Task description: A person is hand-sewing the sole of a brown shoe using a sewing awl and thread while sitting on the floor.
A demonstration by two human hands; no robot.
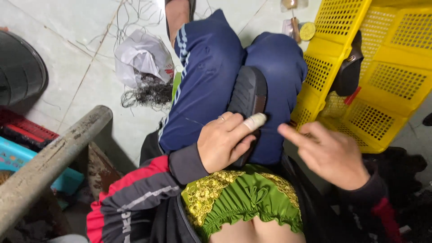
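soft even light, edges blurry

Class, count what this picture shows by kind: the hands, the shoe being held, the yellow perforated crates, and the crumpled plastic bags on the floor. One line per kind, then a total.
Hands: 2, left hand gripping, right hand beside it
Black shoe: 1
Yellow perforated crates: 2
Crumpled plastic bag: 1
Total: 6
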